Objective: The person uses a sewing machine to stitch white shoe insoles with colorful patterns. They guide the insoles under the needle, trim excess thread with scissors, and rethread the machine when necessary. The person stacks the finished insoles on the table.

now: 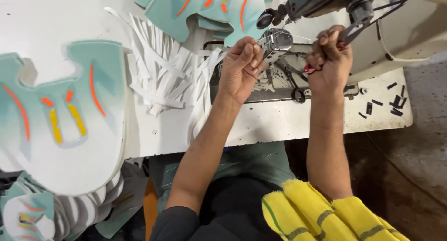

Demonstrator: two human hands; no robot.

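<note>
Left hand [240,68] fingers pinching one thread [279,34], right hand [328,59] clenched on one pair of snips [347,34], one sewing machine [326,1], one tabletop [260,124], one pile of white strips [167,73]

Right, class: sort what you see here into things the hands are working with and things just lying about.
In use:
left hand, pinching thread
right hand, holding red-handled snips
sewing machine

Lying about:
white strips
teal shoe pieces
scissors
black scraps
yellow cloth
</note>
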